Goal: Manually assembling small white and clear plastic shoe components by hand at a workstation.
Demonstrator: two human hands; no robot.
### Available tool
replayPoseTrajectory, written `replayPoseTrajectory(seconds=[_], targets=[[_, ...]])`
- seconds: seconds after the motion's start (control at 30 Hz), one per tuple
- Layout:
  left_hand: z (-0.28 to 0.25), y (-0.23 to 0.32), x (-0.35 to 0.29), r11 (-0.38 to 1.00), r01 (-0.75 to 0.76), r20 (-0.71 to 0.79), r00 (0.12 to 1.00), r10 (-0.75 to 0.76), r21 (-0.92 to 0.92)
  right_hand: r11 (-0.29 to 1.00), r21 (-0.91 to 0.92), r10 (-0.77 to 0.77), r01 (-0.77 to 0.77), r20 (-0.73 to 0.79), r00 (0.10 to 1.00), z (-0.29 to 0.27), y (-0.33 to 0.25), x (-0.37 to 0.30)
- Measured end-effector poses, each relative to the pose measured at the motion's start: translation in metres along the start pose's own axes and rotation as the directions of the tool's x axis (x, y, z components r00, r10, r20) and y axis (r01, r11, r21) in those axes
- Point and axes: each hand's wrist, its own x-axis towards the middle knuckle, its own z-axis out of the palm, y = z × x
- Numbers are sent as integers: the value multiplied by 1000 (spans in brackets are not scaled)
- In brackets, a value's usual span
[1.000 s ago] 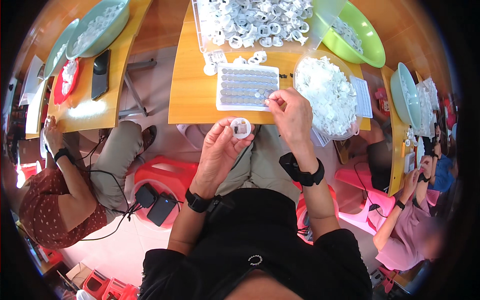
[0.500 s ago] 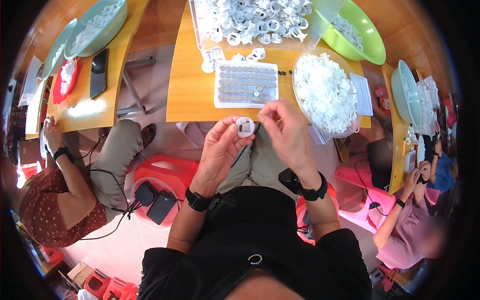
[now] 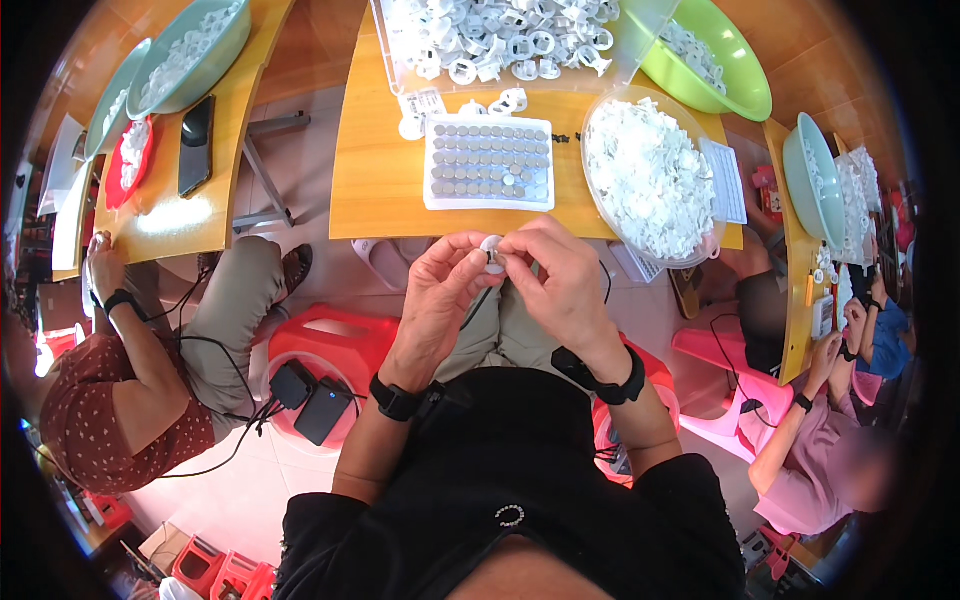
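Note:
Between thumb and fingers, my left hand (image 3: 444, 278) holds a small round white plastic casing (image 3: 490, 243) with a dark part in it, just off the table's near edge. My right hand (image 3: 556, 275) meets it from the right, its thumb and fingertips pinched against the casing. Anything small in that pinch is hidden. Beyond my hands, a white tray (image 3: 490, 202) on the table carries rows of silver button cells (image 3: 475, 160), with some gaps in the lower right rows.
A clear bin (image 3: 640, 75) of white plastic parts stands at the back. At right are a round tub (image 3: 598, 205) of white pieces and a green basin (image 3: 750, 100). Loose parts (image 3: 508, 101) lie behind the tray. Co-workers sit at tables on both sides.
My right hand has come down and left, from just right of the casing onto it. The casing, face up before, is now tilted and partly covered by fingers.

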Motion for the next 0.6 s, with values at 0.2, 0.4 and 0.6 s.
replayPoseTrajectory(seconds=[0.2, 0.4, 0.6], targets=[[1, 1, -1, 999, 8, 21, 1000, -9, 51, 927, 262, 239, -268, 137, 961, -6, 3, 4], [-4, -3, 1, 1000, 3, 17, 1000, -3, 2, 998, 45, 39, -40, 30, 999, -2, -1, -1], [-8, -4, 3, 997, 5, 0, 1000, -5, -75, 985, 125, 117, -115, -7, 993, -12, 5, 13]])
